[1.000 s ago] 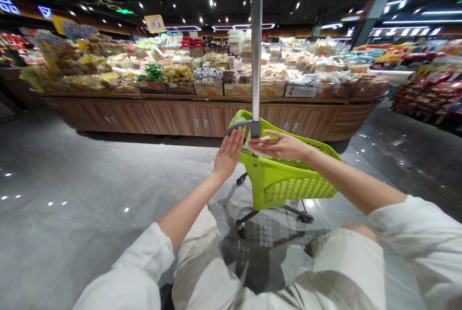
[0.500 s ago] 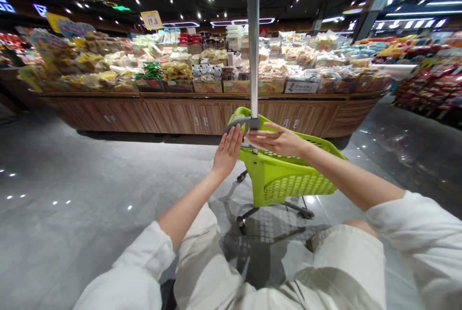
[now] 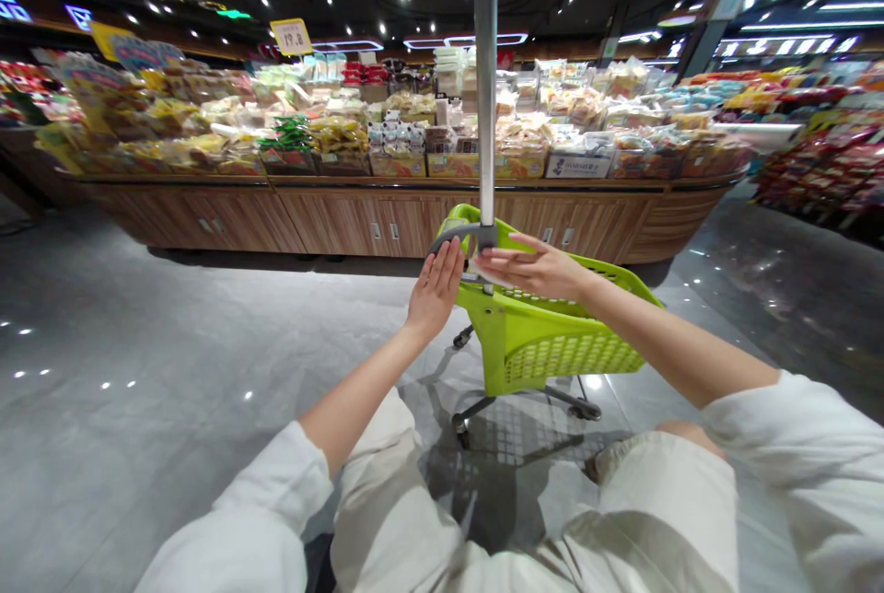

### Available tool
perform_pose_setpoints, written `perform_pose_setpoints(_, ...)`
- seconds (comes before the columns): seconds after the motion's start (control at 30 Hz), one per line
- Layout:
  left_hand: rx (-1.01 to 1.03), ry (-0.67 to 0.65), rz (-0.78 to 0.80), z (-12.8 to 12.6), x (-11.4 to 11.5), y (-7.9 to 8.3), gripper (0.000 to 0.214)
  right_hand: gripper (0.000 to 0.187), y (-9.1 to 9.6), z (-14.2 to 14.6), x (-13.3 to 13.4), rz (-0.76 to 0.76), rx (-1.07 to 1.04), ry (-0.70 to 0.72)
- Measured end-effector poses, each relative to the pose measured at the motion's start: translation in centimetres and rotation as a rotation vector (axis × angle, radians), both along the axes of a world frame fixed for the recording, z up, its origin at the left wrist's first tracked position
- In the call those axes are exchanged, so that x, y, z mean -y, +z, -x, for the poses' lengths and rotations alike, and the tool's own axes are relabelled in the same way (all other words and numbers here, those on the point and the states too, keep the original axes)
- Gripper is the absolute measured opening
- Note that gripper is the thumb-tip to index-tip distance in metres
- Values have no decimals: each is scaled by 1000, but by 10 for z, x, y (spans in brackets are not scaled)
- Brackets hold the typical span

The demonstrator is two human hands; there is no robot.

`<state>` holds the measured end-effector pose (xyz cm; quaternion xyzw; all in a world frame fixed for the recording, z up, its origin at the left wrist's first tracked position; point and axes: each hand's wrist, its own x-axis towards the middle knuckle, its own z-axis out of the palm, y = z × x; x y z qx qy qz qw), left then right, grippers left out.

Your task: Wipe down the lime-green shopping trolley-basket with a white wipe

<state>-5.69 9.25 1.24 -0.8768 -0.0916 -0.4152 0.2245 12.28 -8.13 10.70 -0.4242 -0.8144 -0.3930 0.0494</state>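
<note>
A green shopping cart (image 3: 493, 340) stood just ahead, its long basket (image 3: 573, 355) running off rightward; the left hand (image 3: 434, 294), open and flat, lay at its grey handle (image 3: 452, 234); the right hand (image 3: 542, 272), also open, was nearer the upright metal pole (image 3: 487, 96).

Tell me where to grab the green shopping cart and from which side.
Probably by the grey handle, from the picture's left, where the left hand is: it is a slim, curved bar at the upper left end of the green shopping cart, whose basket extends rightward. Mind the metal pole rising beside it.
</note>
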Motion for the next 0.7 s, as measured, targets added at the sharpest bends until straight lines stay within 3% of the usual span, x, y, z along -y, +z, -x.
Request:
perform_pose_setpoints(0.07,-2,-4,10,0,0,0,65,66,23,0,-4,-82,-36,-57)
perform_pose_setpoints(0.13,-12,-8,20,1,1,0,65,66,30,-1,-7,-123,-32,-87)
perform_pose_setpoints(0.2,-23,-9,32,1,2,1,66,64,17,-1,-7,-93,-12,-74)
perform_pose_setpoints(0.3,-29,-9,45,1,2,2,67,58,-19,-1,-2,38,45,17)
perform_pose_setpoints(0.37,-20,-13,35,1,2,1,67,57,-31,-1,2,108,64,55)
perform_pose_setpoints(0.43,-6,-15,21,0,2,0,66,62,-23,-1,4,93,12,14)
perform_pose_setpoints(0.57,-7,-13,28,0,2,1,65,70,10,-1,-1,-117,-138,-123)
perform_pose_setpoints(0.63,-15,-15,41,0,2,1,65,66,7,0,-3,-129,-116,-115)
perform_pose_setpoints(0.7,-22,-21,53,0,2,1,66,61,-9,2,-3,-47,-42,-56)
